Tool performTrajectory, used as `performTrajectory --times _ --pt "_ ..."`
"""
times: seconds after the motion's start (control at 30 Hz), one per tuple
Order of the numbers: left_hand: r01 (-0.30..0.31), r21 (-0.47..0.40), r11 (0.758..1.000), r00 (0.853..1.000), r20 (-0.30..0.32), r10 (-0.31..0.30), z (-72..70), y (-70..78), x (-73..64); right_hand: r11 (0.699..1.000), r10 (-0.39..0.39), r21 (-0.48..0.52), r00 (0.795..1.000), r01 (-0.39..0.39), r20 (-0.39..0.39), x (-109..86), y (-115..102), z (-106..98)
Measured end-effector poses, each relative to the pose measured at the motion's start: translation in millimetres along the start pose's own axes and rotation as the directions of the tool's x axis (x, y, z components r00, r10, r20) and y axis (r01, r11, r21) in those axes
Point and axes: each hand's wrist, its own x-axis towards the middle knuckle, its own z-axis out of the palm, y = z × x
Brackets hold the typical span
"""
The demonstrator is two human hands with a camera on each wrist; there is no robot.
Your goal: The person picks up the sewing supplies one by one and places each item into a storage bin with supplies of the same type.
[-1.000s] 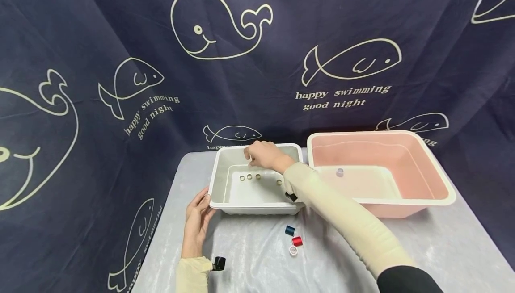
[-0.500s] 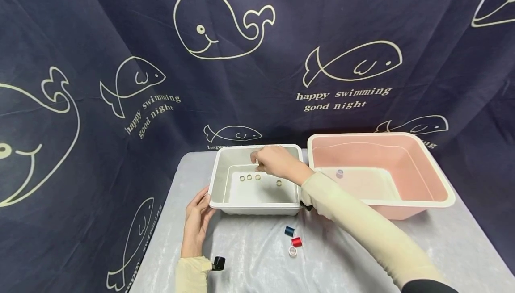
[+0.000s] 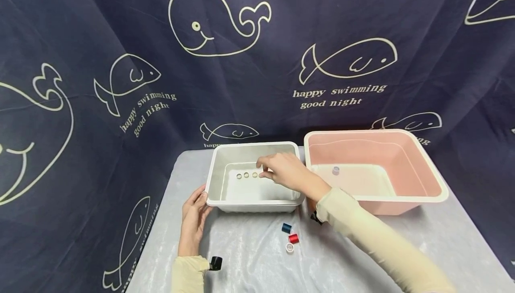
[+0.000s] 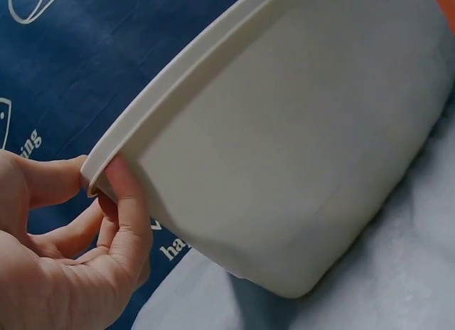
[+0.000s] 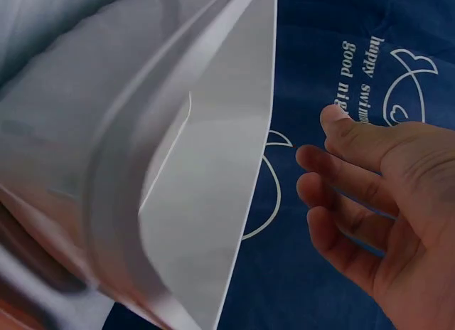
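Observation:
My left hand (image 3: pixel 194 216) pinches the left front corner of a pale grey plastic bin (image 3: pixel 212 168); the left wrist view shows thumb and fingers on the bin's rim (image 4: pixel 153 102). Over the bin's right half hovers my right hand (image 3: pixel 286 168), fingers loosely bent. Nothing sits between those fingers in the right wrist view, where the hand (image 5: pixel 384 195) is beside the bin's wall (image 5: pixel 220 152). On the bin floor a small tan-rimmed round piece (image 3: pixel 239 176) lies in a row with others like it, and the right hand covers the floor behind it.
A pink bin (image 3: pixel 422 163) stands to the right, with a pale purple spool (image 3: pixel 335 170) inside. In front of the grey bin lie a dark blue thread spool (image 3: pixel 286 228), a red thread spool (image 3: pixel 293 238) and a white spool (image 3: pixel 289 248). A navy curtain (image 3: pixel 257 92) hangs behind.
My right hand has drawn back rightward and slightly toward me over the grey bin, now covering one round piece seen before. The left hand keeps its hold on the rim.

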Motion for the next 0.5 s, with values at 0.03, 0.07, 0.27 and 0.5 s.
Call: performTrajectory --times 0.03,0.07,0.27,0.5 --pt "-0.014 0.024 1.000 1.000 -0.008 0.014 0.3 -0.3 -0.8 1.000 0.003 0.007 1.000 -0.003 -0.014 -3.1 -1 -1" --pt "-0.026 0.045 0.999 0.999 -0.023 0.027 0.5 -1.0 -1.5 1.000 0.012 0.015 1.000 -0.012 -0.026 -6.4 -2 -2" --pt "-0.163 0.279 0.946 0.973 -0.112 0.200 8.5 -1.9 -10.8 0.993 0.099 0.076 0.990 -0.092 -0.096 -26.4 -6 -7" --pt "-0.310 0.614 0.725 0.871 -0.122 0.475 10.4 -12.3 -14.1 0.968 0.184 0.206 0.963 -0.143 -0.196 -51.8 -7 -10"
